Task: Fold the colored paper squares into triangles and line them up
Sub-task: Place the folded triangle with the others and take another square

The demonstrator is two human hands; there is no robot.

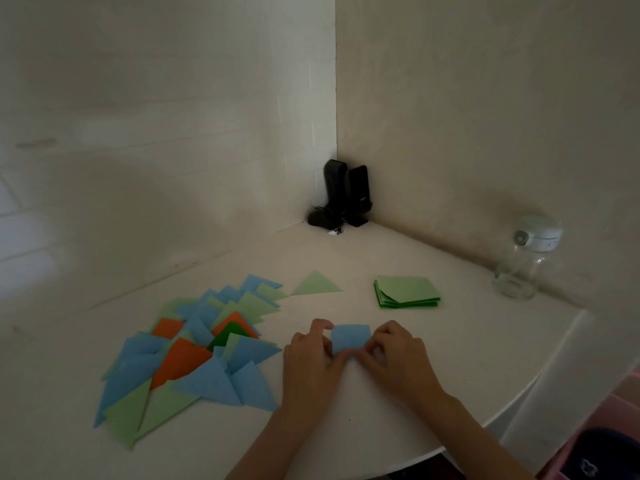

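White table (381, 427): both hands, L (311, 365) & R (398, 358), pinch blue square (350, 337).

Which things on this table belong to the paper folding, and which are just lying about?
Part of the job:
- blue paper square in both hands
- green square stack
- pile of folded triangles
- lone green triangle

Just lying about:
- black speakers
- clear jar

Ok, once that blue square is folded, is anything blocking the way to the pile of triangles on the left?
Nothing visible does. Both hands hold the blue square, and the bare table runs clear from it to the triangle pile.
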